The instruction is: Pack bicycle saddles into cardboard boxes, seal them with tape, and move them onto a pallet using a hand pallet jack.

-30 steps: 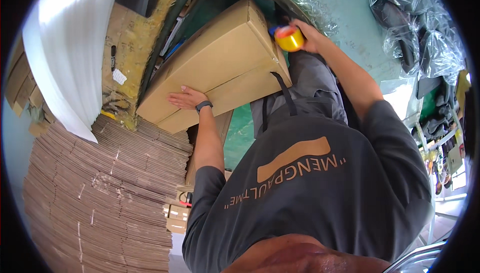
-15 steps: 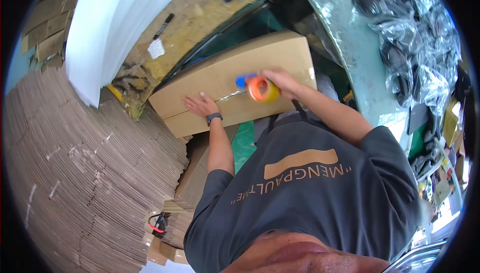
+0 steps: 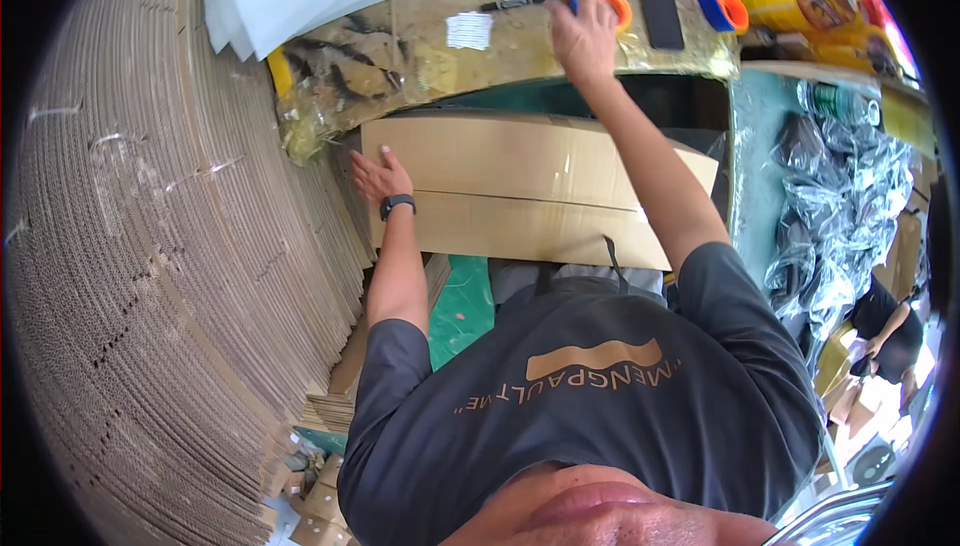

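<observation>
The carton lies between the person's body and the desk, and its long axis goes from left to right across the front of the body. The 1 seam on its face follows the same direction. The left hand is the nearer one to it: this hand rests on the carton's left end, palm down, with the fingers spread. Its grip is open and it has hold of nothing.

The right hand is at the desk, beyond the far edge of the carton, so from this grip the carton lies back toward the body. The right forearm passes above the carton's right part. The fingers are bent over the orange tape dispenser, whose ring end shows to the right of the hand. I cannot tell if this grip is closed firmly on it or only touches it, because the hand covers the middle.

Just to the left of the dispenser is a black marker, with a white paper near. To the right lie a dark phone and a 2nd dispenser, orange and blue.
</observation>
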